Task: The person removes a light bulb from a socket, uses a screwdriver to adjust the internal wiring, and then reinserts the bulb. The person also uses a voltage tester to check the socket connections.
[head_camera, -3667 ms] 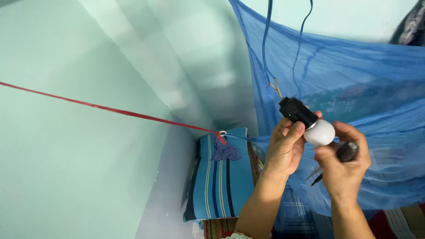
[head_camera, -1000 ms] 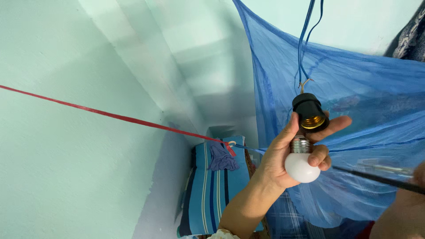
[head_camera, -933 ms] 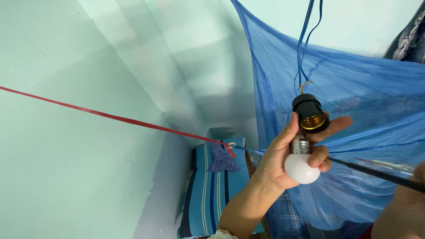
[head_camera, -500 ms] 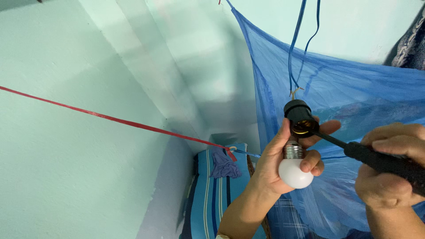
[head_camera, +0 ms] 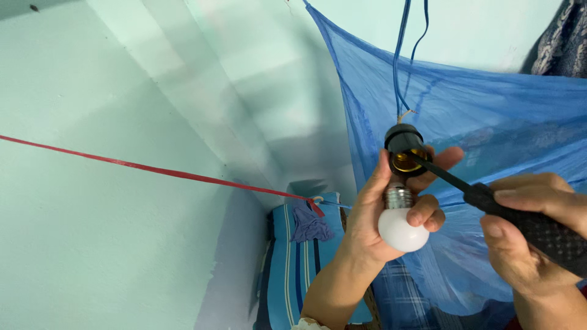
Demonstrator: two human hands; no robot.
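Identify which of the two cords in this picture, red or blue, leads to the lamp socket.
The blue cord: it hangs down into the black socket. The red cord runs across the wall, away from it.

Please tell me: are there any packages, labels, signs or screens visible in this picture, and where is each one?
None of these is in view: only the left hand with a white bulb by a black lamp socket, and the right hand holding a black-handled screwdriver.
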